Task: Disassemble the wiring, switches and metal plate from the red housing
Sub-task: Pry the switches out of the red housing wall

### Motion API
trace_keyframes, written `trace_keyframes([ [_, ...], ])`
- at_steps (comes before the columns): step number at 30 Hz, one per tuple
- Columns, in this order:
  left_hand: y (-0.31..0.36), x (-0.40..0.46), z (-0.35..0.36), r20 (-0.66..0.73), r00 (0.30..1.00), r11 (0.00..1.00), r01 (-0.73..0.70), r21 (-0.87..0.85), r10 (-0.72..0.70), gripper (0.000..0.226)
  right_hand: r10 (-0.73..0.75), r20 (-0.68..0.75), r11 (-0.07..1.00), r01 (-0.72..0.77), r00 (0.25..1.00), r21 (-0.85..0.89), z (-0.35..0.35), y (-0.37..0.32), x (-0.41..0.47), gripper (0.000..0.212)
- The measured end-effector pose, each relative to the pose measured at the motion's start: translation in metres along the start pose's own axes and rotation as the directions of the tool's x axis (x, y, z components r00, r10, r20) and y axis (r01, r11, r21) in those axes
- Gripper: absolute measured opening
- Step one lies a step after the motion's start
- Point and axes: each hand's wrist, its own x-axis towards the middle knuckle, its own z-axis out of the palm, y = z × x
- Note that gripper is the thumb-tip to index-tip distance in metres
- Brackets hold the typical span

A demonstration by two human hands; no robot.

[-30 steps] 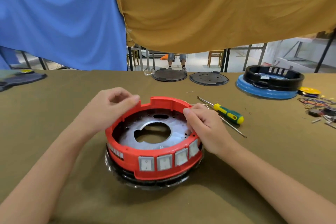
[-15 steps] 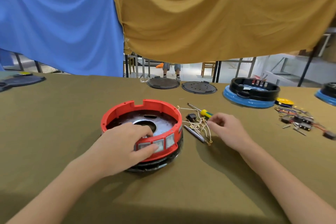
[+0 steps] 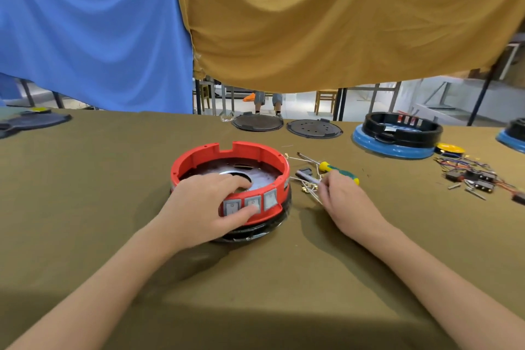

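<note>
The round red housing (image 3: 199,157) sits on a black base (image 3: 255,231) in the middle of the table. A silver metal plate (image 3: 264,176) lies inside it, and grey rocker switches (image 3: 270,199) line its front wall. My left hand (image 3: 204,207) grips that front wall, fingers inside over the plate and thumb on a switch. Right of the housing lies a loose bundle of thin wiring (image 3: 308,187) with a small black switch (image 3: 305,172). My right hand (image 3: 341,199) pinches the wiring with curled fingertips. A yellow-green screwdriver (image 3: 339,170) and a grey rod (image 3: 308,178) lie beside it.
Two black round lids (image 3: 257,123) (image 3: 314,128) lie at the back. A black-and-blue housing (image 3: 397,133) and a yellow disc (image 3: 450,148) stand back right. A pile of wires and switches (image 3: 477,176) lies at the right. Blue and ochre cloths hang behind the table.
My right hand has drawn the wiring out of the housing and set it on the table to the right. My left hand has shifted from the far rim to the front wall.
</note>
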Motion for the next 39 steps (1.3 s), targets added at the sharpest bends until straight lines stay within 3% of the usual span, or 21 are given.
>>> trace_keyframes([
  [3, -0.008, 0.013, -0.005, 0.145, 0.989, 1.0, -0.006, 0.012, 0.004, 0.063, 0.084, -0.002, 0.942, -0.079, 0.996, 0.326, -0.003, 0.003, 0.0, 0.015],
  [5, -0.007, 0.024, -0.003, 0.202, 0.979, 1.0, -0.001, 0.013, -0.001, 0.058, 0.115, -0.013, 0.824, -0.088, 0.993, 0.56, -0.009, 0.003, 0.006, 0.014],
  [7, -0.005, 0.037, 0.001, 0.276, 0.961, 0.999, 0.039, -0.031, -0.029, 0.046, 0.123, 0.009, 0.639, -0.086, 0.992, 0.764, -0.016, -0.001, 0.015, 0.018],
  [9, -0.007, 0.05, 0.004, 0.366, 0.93, 0.988, 0.084, -0.13, -0.031, 0.027, 0.099, 0.068, 0.36, -0.1, 0.993, 0.928, -0.019, -0.011, 0.024, 0.022],
  [11, -0.013, 0.06, 0.004, 0.42, 0.908, 0.957, 0.128, -0.261, -0.007, 0.019, 0.081, 0.094, 0.123, -0.103, 0.992, 0.987, -0.017, -0.023, 0.03, 0.014],
  [15, -0.024, 0.06, 0.003, 0.407, 0.913, 0.888, 0.161, -0.431, 0.032, 0.014, 0.019, 0.107, -0.062, -0.105, 0.994, 0.993, -0.007, -0.033, 0.032, 0.01],
  [18, -0.028, 0.053, 0.01, 0.293, 0.955, 0.912, 0.073, -0.403, 0.053, 0.021, -0.021, 0.089, -0.022, -0.09, 0.996, 0.996, -0.001, -0.03, 0.027, 0.011],
  [21, -0.025, 0.046, 0.016, 0.138, 0.984, 0.981, -0.084, -0.172, 0.108, 0.037, -0.004, -0.016, 0.192, 0.017, 1.0, 0.981, 0.002, -0.036, 0.023, 0.022],
  [23, -0.022, 0.041, 0.019, 0.058, 0.988, 0.99, -0.141, -0.029, 0.143, 0.047, 0.003, -0.09, 0.267, 0.086, 0.996, 0.96, 0.002, -0.045, 0.022, 0.026],
  [29, -0.009, 0.036, 0.027, -0.079, 0.972, 0.959, -0.201, 0.197, 0.22, 0.044, 0.02, -0.18, 0.331, 0.164, 0.983, 0.93, 0.0, -0.05, 0.018, 0.022],
  [31, -0.006, 0.036, 0.027, -0.096, 0.97, 0.957, -0.2, 0.212, 0.224, 0.043, -0.001, -0.188, 0.375, 0.175, 0.982, 0.91, 0.0, -0.05, 0.017, 0.022],
  [39, -0.004, 0.035, 0.033, -0.139, 0.971, 0.964, -0.163, 0.211, 0.195, 0.042, -0.03, -0.194, 0.38, 0.191, 0.981, 0.905, -0.008, -0.054, 0.024, 0.022],
])
